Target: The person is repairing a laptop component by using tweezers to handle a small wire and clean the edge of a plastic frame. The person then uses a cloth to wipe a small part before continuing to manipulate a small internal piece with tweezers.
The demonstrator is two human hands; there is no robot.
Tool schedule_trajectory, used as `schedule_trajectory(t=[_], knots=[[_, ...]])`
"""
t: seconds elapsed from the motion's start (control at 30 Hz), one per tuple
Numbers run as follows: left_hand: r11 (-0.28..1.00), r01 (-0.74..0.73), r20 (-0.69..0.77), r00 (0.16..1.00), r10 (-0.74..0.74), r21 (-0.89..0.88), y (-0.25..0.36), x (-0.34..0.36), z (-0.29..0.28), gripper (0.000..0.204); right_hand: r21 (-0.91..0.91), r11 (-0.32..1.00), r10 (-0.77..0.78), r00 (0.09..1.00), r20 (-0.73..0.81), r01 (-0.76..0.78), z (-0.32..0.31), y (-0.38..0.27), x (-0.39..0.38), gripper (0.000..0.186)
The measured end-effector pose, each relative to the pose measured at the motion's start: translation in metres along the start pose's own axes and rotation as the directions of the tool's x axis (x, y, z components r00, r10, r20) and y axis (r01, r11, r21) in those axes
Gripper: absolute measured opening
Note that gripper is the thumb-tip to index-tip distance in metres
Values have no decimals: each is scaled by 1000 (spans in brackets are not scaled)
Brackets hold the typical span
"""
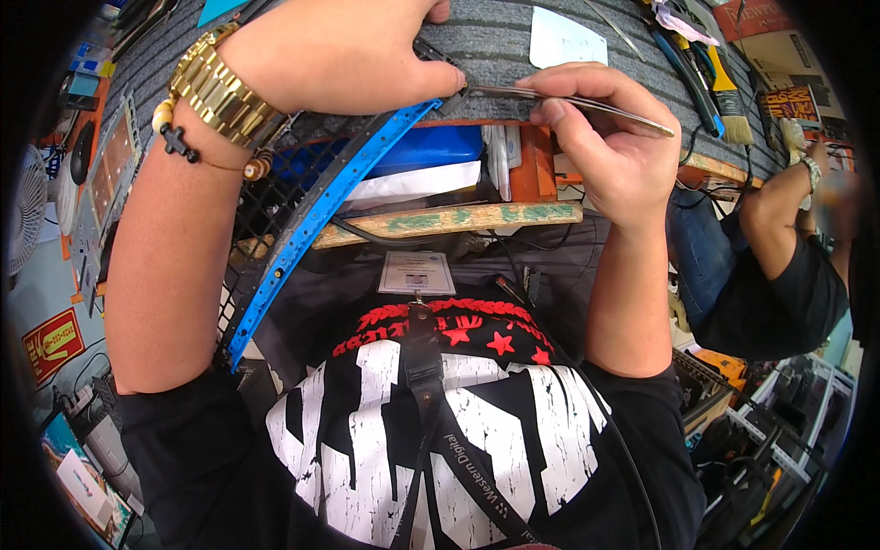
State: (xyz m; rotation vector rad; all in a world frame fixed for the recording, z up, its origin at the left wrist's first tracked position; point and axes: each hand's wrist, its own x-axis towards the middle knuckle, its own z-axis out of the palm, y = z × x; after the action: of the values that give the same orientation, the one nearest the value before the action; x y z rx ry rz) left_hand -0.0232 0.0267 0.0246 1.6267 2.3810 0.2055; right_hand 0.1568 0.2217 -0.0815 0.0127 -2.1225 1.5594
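Holding tweezers (642,122), right hand (619,151), apparently touching blue-edged frame (319,215)

A bright, smooth metal finish is shown by the tweezers (610,108), while the long strip (321,202) is finished in satiny blue. Polished, gold-coloured metal is seen in the watch (225,92). The desk (495,41) is covered with rough, ribbed, matt grey cloth; its lower rail (367,230) is made of worn wood, patched with green paint.
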Motion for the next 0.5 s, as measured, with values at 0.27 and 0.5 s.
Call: schedule_trajectory(t=[0.27,0.5], knots=[[1000,-7,-14,1000,7,-2,-1,-1,1,68,-19,1000,-7,1000,7,7,-1,-1,0,16],[1000,-21,-22,1000,21,-6,-1,-1,1,69,-1,1000,0,1000,-5,0,1,1,0,17]])
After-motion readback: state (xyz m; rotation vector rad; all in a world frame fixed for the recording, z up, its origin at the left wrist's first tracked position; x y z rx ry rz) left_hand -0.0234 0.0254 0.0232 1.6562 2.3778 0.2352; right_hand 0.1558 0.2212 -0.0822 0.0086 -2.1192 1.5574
